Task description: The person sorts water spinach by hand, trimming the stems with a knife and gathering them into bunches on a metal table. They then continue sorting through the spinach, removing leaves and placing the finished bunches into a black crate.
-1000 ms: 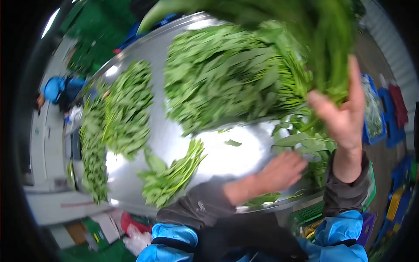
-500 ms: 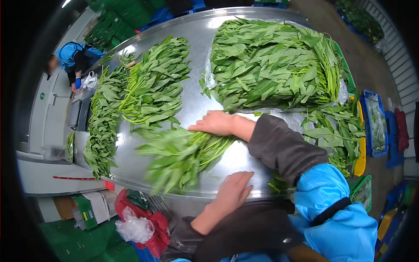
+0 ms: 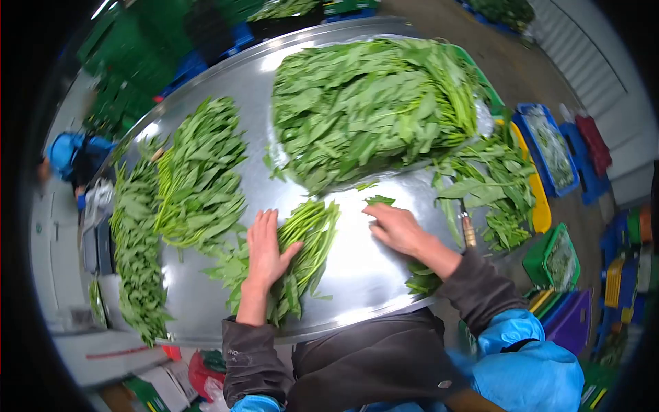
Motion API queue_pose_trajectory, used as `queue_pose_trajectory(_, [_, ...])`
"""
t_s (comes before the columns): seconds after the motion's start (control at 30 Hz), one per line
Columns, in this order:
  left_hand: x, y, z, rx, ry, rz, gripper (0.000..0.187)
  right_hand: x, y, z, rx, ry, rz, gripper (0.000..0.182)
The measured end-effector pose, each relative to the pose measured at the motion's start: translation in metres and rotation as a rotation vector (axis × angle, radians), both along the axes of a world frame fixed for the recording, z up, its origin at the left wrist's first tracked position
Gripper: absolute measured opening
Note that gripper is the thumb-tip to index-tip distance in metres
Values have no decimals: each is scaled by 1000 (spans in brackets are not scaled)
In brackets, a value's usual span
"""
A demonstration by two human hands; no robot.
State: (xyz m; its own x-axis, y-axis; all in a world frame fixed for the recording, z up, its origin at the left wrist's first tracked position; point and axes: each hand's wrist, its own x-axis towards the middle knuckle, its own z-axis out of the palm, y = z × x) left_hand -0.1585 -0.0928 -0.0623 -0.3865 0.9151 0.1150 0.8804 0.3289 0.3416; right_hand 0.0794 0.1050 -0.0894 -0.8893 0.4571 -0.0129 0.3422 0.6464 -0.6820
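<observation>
My left hand (image 3: 268,250) lies on a bunch of long-stemmed leafy greens (image 3: 309,230), fingers stretched out and thumb apart. The stems point up and to the right, and part of the leaves is hidden beneath the hand. Over the bare metal to the right of the bunch is my right hand (image 3: 397,230), loosely open with nothing visible in it. A loose leaf (image 3: 379,200) lies just beyond its fingertips. Farther right, a knife (image 3: 469,230) with a wooden handle lies beside scattered greens (image 3: 491,175).
A large heap of greens (image 3: 371,103) fills the back of the metal table (image 3: 206,295). Two rows of bunches, one nearer (image 3: 202,172) and one farther (image 3: 137,240), lie at left. Crates, including a blue one (image 3: 549,147), stand right. A person in blue (image 3: 72,154) is at far left.
My left hand has moved from the table's front edge onto the bunch. My right hand has left the bunch and moved right. The bunch has stopped moving, and the view has shifted.
</observation>
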Motion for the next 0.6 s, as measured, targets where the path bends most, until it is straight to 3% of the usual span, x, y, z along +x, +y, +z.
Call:
queue_pose_trajectory(0.1, [0, 9, -44, -148, -103, -61, 73, 95, 19, -25, 58, -84, -268, 30])
queue_pose_trajectory(0.17, [8, 8, -67, -89, -52, -96, 71, 142, 19, -22, 229, -117, -575, 26])
queue_pose_trajectory(0.27, [3, 11, -79, -42, -21, -74, 67, 173, 17, -14, 321, -149, -844, 23])
queue_pose_trajectory(0.3, [2, 9, -78, -48, -49, -54, 65, 176, 19, -17, 475, -203, -853, 23])
queue_pose_trajectory(0.33, [1, 8, -78, -53, -43, -52, 65, 178, 21, -24, 467, -200, -852, 23])
queue_pose_trajectory(0.4, [-8, 11, -69, -141, -150, -40, 64, 179, 27, -38, 214, -383, -889, 23])
queue_pose_trajectory(0.47, [-1, 14, -49, -189, -115, 24, 75, 177, 27, -24, 104, -364, -954, 30])
queue_pose_trajectory(0.53, [14, 14, -31, -209, 83, 51, 95, 183, 19, -3, -57, -265, -1005, 39])
queue_pose_trajectory(0.57, [20, 15, -31, -208, 83, 69, 95, 195, 16, -2, -214, -245, -996, 41])
queue_pose_trajectory(0.6, [26, 18, -33, -214, 52, 84, 103, 198, 9, 7, -207, -246, -982, 41])
